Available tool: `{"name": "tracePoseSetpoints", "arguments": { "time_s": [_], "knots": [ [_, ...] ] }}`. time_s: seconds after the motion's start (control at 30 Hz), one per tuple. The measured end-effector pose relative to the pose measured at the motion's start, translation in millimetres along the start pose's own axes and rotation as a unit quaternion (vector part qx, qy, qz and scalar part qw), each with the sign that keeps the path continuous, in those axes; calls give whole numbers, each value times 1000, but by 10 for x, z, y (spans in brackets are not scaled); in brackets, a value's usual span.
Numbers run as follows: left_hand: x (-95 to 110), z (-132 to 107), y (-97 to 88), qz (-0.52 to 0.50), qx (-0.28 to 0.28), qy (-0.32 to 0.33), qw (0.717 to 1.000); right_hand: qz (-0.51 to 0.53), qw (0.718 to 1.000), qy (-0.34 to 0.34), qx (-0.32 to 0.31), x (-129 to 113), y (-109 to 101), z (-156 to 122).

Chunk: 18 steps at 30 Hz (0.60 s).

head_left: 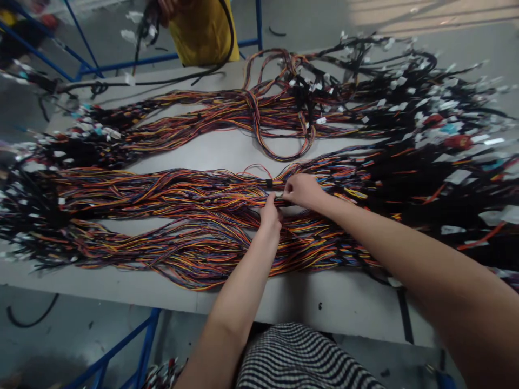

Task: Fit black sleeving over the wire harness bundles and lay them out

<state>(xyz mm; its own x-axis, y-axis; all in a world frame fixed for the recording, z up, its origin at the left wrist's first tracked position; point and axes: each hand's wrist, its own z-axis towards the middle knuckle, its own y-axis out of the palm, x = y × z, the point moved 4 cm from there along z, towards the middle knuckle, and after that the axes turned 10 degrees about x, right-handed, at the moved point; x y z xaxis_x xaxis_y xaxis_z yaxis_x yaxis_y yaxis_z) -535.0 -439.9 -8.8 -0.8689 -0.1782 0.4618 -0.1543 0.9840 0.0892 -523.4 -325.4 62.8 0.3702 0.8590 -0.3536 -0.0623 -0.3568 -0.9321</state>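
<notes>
Long bundles of coloured wires (170, 194) lie across a white table (348, 302), ending in black sleeves with white connectors at both sides. My left hand (270, 215) is closed around one bundle at the table's middle. My right hand (302, 190) pinches the same bundle just to the right, fingers pressed together, close to a black tape band (269, 183). The two hands almost touch.
A second row of wire harnesses (227, 116) lies further back, with a loop (284, 146) hanging toward me. A person in yellow (203, 29) stands across the table holding black cable. Blue frame bars (117, 67) run behind and below the table.
</notes>
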Motion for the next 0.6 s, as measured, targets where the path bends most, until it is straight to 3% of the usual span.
{"name": "tracePoseSetpoints", "arguments": {
  "time_s": [0.1, 0.23, 0.37, 0.43, 0.53, 0.6],
  "knots": [
    [18, -53, -64, -11, -18, 14, 1000, 83, 991, 100, 20, 365, 94, 182],
    [32, -106, -163, -9, -112, 42, 993, 85, 987, 136, -9, 595, 175, 329],
    [42, -97, -224, -3, -148, 74, 986, 108, 993, 49, -15, 467, 41, 233],
    [47, -87, -225, -8, -155, 75, 985, 108, 992, 20, -63, 366, 23, 126],
    [48, -73, -241, -10, -173, 64, 983, 103, 984, 23, -144, 252, 126, 50],
    [47, -61, -275, 1, -192, 62, 979, 104, 984, 24, -143, 184, 225, 121]
  ]
}}
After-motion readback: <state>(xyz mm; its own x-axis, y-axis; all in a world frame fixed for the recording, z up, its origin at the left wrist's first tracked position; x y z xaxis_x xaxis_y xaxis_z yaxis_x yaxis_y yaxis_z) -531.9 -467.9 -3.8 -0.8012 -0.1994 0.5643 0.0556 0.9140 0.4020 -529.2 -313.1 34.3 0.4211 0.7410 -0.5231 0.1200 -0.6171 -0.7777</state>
